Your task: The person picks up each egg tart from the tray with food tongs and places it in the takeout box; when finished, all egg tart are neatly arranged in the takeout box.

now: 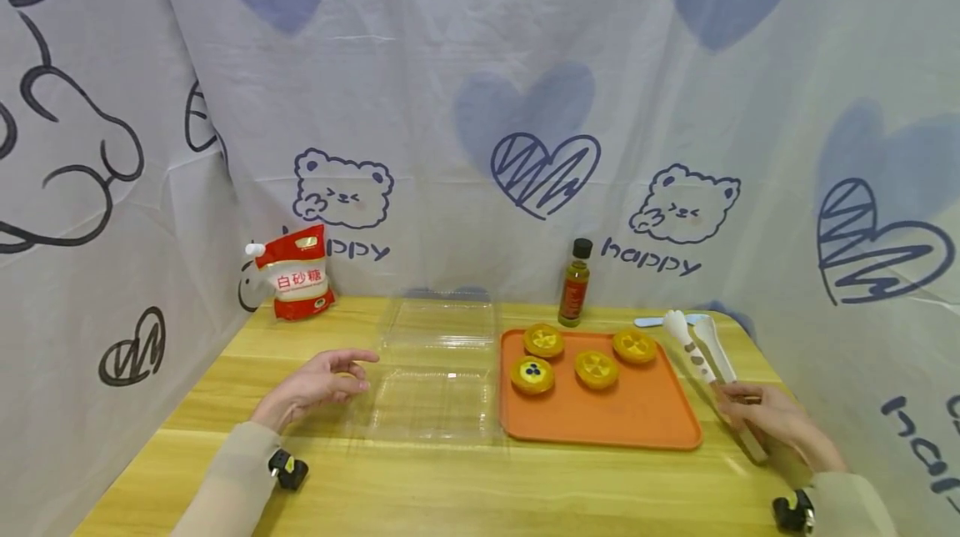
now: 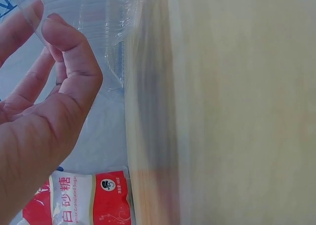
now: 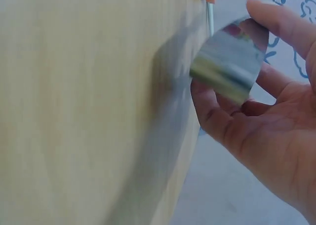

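My right hand (image 1: 765, 416) grips a pair of tongs (image 1: 718, 353) with white heads and metal arms, held just right of the orange tray (image 1: 600, 424). In the right wrist view the metal end of the tongs (image 3: 229, 62) sits between thumb and fingers. Several egg tarts (image 1: 597, 369) lie on the tray's left and back parts; one tart (image 1: 532, 374) carries dark berries. My left hand (image 1: 318, 385) hovers at the left edge of a clear plastic box (image 1: 435, 404), its lid folded back. Thumb and index finger are apart; whether they touch the plastic is unclear.
A red and white bag of white granulated sugar (image 1: 302, 274) stands at the back left. Behind the tray is a small black-capped bottle (image 1: 575, 287). A pale blue flat utensil (image 1: 649, 322) lies at the back right, partly behind the tongs. Patterned cloth surrounds the wooden table (image 1: 570, 487).
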`<state>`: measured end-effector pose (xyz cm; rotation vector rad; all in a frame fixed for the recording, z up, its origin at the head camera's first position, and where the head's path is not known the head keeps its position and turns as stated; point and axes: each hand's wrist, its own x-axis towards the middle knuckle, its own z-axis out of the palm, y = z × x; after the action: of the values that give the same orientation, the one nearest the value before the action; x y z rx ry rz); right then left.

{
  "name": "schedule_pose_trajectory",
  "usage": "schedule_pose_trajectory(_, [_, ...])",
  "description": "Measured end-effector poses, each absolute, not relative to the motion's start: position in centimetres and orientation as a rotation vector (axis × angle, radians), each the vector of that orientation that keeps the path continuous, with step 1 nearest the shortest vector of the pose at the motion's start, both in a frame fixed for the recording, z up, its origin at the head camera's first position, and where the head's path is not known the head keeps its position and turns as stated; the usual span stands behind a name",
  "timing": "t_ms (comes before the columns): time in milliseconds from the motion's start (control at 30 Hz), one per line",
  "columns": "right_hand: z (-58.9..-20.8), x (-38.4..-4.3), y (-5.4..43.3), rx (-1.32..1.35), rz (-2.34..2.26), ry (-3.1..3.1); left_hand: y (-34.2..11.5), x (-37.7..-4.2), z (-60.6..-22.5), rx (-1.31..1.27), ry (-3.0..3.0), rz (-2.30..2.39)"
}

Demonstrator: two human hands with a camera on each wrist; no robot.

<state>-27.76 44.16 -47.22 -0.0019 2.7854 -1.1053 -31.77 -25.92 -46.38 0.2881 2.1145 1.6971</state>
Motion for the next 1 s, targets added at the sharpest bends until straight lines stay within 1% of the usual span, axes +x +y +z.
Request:
schedule_pose_trajectory(200, [-47.1,-27.6,43.1,0.03,-1.105,2.859,-26.0,-31.8,-46.4,0.28,2.117,1.69])
schedule_pose_trajectory(400, [-47.0,-27.3,42.0,-0.056,-1.038,2.989,-26.0,-31.8,-46.3,0.288,2.111,1.688])
schedule_pose_trajectory(533, [-46.9,-27.2,41.4,-0.103,-1.094,2.969,-26.0,-31.8,-46.1,0.28,2.107,1.696])
schedule_pose_trajectory(767, [-46.5,-27.0,40.4,0.008,-1.313,2.757,-26.1,-31.6,-45.9,0.289,2.139,1.669])
schedule_pose_trajectory(1000, [-46.1,-26.7,40.4,0.017,-1.29,2.732,-25.9,-31.5,-46.1,0.295,2.125,1.692])
